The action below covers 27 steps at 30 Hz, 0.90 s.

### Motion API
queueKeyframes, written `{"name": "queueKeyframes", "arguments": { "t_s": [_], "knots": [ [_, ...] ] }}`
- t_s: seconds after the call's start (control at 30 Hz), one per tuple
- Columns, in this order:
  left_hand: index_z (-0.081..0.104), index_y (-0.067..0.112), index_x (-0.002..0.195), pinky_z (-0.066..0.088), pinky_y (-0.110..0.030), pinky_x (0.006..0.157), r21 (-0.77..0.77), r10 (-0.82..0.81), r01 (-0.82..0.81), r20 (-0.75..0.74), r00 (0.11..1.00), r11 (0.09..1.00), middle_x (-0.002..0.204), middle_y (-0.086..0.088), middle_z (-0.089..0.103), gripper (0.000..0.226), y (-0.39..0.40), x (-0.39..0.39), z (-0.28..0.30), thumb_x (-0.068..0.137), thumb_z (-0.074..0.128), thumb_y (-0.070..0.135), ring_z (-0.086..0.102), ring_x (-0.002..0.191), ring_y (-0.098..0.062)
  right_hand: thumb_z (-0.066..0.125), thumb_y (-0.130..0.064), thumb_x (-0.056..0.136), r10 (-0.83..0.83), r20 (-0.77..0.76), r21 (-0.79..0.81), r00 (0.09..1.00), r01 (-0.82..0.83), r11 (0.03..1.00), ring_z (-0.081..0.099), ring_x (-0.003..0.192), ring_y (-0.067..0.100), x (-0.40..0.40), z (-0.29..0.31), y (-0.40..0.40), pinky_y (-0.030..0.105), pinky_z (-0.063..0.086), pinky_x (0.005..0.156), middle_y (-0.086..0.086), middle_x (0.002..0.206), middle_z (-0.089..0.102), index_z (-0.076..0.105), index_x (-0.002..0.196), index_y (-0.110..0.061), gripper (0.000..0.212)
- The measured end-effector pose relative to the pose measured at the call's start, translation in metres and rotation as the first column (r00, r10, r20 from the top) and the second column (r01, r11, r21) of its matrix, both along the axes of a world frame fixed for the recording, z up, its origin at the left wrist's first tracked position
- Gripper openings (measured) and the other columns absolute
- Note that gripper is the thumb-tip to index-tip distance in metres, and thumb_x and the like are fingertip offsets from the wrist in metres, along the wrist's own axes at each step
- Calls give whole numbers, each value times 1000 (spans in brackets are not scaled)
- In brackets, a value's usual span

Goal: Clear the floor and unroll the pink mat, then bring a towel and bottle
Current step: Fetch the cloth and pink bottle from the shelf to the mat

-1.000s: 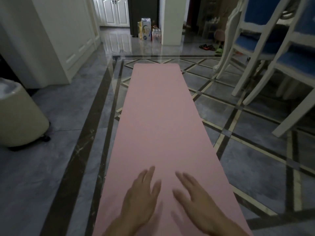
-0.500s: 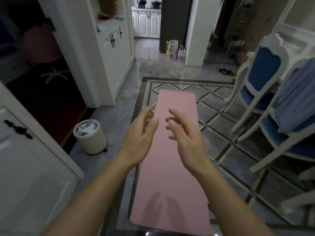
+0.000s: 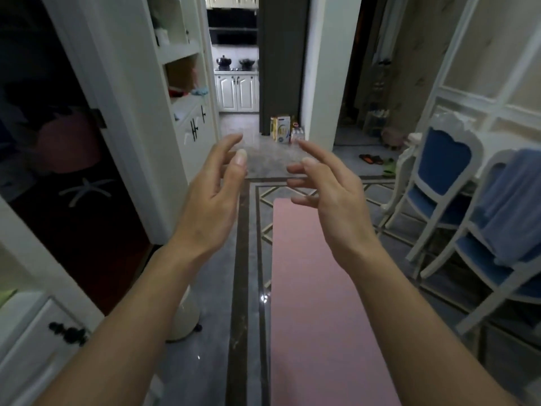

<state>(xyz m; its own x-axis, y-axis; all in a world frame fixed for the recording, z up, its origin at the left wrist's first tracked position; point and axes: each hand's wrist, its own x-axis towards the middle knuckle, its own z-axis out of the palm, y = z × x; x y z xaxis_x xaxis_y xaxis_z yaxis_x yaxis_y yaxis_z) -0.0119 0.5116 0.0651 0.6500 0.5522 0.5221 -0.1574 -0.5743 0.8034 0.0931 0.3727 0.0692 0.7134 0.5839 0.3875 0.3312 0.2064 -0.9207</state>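
Risk judged: glossy grey marble-tile floor [image 3: 210, 361] looked slick; flat pink foam mat [image 3: 316, 303] could skid or trip feet when stepping off for towel, bottle. Pale blue towel [image 3: 509, 206] hung draped over white-framed blue-cushioned chair [image 3: 448, 183], right of mat. Clear plastic bottles [image 3: 297, 133] stood by far pillar; reach meant crossing floor. Left hand [image 3: 210, 200] and right hand [image 3: 330, 194] raised ahead, palms facing, apart, fingers loosely spread, empty.
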Motion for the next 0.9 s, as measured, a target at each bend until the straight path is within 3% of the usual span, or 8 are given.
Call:
{"name": "queueKeyframes", "arguments": {
  "t_s": [0.13, 0.3, 0.4, 0.5, 0.57, 0.73, 0.9],
  "knots": [
    [39, 43, 139, 49, -50, 99, 1, -46, 46, -12, 999, 999, 135, 5, 55, 53, 64, 1, 13, 91, 32, 64, 56, 121, -14, 49, -44, 94, -55, -12, 14, 998, 56, 998, 66, 103, 6, -7, 14, 59, 31, 58, 86, 1, 128, 64, 54, 140, -29, 49],
    [39, 41, 141, 46, -39, 104, -26, -56, 57, 4, 998, 998, 140, 10, 51, 50, 127, 14, 2, 94, 32, 58, 51, 125, -3, 45, -51, 94, -62, 39, -29, 997, 63, 998, 57, 123, 8, 7, 14, 123, 45, 48, 104, -8, 138, 59, 51, 142, -34, 51],
    [39, 40, 142, 43, -34, 107, -50, -37, 38, 12, 999, 998, 143, 13, 49, 49, 166, 36, -8, 95, 33, 54, 46, 128, 3, 45, -58, 92, -31, 62, -28, 998, 33, 999, 54, 126, 2, 32, 8, 168, 43, 46, 106, -16, 138, 59, 51, 141, -39, 53],
    [38, 41, 142, 40, -38, 110, -53, -24, 24, -12, 1000, 998, 143, 15, 48, 51, 212, 67, -15, 94, 33, 58, 43, 132, 1, 45, -60, 92, 0, 51, -5, 999, 0, 1000, 54, 125, 0, 67, 3, 219, 42, 46, 106, -19, 136, 59, 51, 140, -42, 52],
    [37, 50, 138, 36, -30, 111, -36, -1, 0, -26, 1000, 999, 142, 26, 44, 49, 246, 91, -19, 91, 32, 62, 38, 132, 8, 43, -60, 92, 13, 57, 6, 998, -13, 1000, 53, 126, 0, 97, 0, 256, 43, 45, 107, -19, 138, 58, 50, 141, -43, 52],
    [37, 59, 133, 31, -1, 95, -54, 53, -54, -31, 998, 997, 138, 37, 41, 48, 343, 160, -8, 86, 33, 69, 36, 128, 17, 43, -59, 90, 35, 29, 16, 999, -36, 999, 52, 127, 1, 176, 10, 350, 43, 45, 107, -17, 141, 56, 49, 141, -44, 53],
    [38, 56, 134, 30, 8, 82, -78, 119, -118, 14, 993, 990, 137, 29, 44, 46, 437, 223, 3, 90, 33, 65, 40, 117, 25, 44, -56, 91, 69, 71, 0, 995, -69, 998, 54, 124, 1, 250, 30, 440, 39, 50, 102, -17, 138, 58, 53, 138, -44, 49]
  ]
}}
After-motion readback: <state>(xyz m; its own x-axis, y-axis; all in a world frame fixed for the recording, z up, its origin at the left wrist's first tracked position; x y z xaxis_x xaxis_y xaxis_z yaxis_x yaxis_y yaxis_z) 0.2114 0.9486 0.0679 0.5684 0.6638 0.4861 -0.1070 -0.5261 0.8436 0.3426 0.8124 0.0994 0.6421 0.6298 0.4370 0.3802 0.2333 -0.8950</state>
